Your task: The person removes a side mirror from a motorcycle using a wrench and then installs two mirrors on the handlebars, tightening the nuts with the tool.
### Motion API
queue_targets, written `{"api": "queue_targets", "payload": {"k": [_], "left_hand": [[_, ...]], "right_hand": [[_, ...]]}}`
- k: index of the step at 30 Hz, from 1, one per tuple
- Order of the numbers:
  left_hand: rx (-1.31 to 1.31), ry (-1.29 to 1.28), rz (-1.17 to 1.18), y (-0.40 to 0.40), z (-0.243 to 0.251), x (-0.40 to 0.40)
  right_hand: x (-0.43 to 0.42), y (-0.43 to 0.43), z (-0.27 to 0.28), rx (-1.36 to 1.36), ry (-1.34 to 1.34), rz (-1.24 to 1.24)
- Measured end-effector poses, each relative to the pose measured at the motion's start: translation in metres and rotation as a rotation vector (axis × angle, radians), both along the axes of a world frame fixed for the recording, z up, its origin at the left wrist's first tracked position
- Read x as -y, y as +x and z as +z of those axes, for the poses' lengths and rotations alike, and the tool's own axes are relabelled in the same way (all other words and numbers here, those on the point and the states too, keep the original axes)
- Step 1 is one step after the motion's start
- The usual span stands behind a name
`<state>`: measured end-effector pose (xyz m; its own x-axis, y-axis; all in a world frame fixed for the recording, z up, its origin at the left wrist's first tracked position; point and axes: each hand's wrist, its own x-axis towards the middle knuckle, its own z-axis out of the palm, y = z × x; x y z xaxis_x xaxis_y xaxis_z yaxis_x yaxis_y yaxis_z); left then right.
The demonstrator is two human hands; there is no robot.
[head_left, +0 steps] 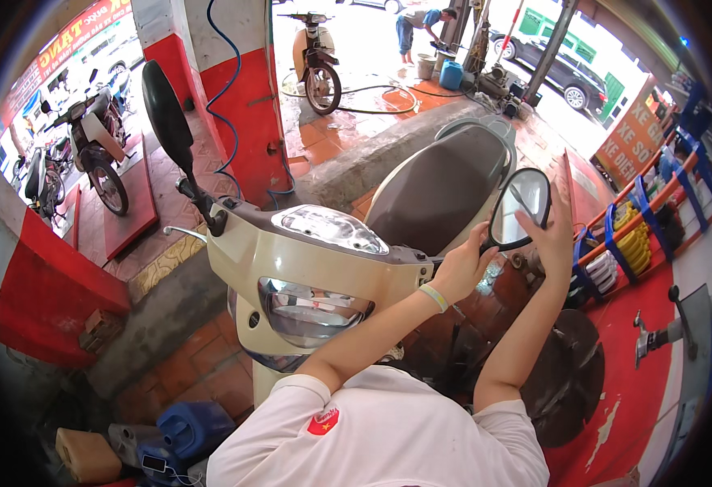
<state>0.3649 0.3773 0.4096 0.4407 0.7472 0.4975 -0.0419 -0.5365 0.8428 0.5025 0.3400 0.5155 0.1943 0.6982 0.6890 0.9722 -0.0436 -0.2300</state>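
In front of me stands a cream motor scooter [234, 255], its headlight [313, 310] towards me. My left hand [462, 268], with a pale band at the wrist, grips the stem at the base of the rear-view mirror [517, 189] on the scooter's right-hand side in the picture. My right hand [548, 237] holds the outer rim of that mirror, its thumb over the glass. The glass faces me. At the other end of the handlebar, the second mirror [167, 112] stands upright, showing its dark back. Behind the clear instrument cover [331, 228] lies the brown seat [441, 182].
A wall rack [627, 243] with packaged goods runs along the right. Plastic jugs [194, 429] and a phone on a cable [154, 464] are at lower left. A red-and-white pillar [240, 115] rises behind the scooter. Farther off, a person [417, 27] bends near a parked motorbike [316, 61].
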Motion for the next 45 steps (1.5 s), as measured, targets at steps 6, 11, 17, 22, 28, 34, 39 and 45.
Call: {"api": "queue_targets", "payload": {"k": [6,11,17,22,28,34,39,45], "left_hand": [[0.115,0.085,-0.181,-0.003,-0.013,-0.011],[0.294,0.124,-0.234,-0.020,-0.003,-0.008],[0.290,-0.014,-0.177,-0.016,-0.007,-0.011],[0.367,-0.102,-0.195,-0.014,-0.017,-0.011],[0.204,-0.098,-0.153,-0.017,-0.009,-0.010],[0.259,-0.092,-0.245,-0.010,-0.021,-0.012],[0.235,-0.233,-0.261,-0.014,-0.018,-0.015],[0.074,0.114,-0.160,-0.014,-0.020,-0.011]], "right_hand": [[0.047,-0.027,-0.046,-0.329,0.094,-0.003],[0.052,-0.081,-0.074,-0.185,0.006,0.007],[0.047,-0.083,-0.085,-0.130,0.123,0.328],[0.045,-0.084,-0.087,-0.450,0.199,0.497],[0.029,-0.011,-0.068,-0.773,0.550,0.211],[-0.059,0.010,-0.013,-1.278,0.345,1.110],[-0.068,-0.007,-0.010,-1.509,0.159,1.272],[-0.057,0.009,-0.024,-1.608,0.366,0.937]]}}
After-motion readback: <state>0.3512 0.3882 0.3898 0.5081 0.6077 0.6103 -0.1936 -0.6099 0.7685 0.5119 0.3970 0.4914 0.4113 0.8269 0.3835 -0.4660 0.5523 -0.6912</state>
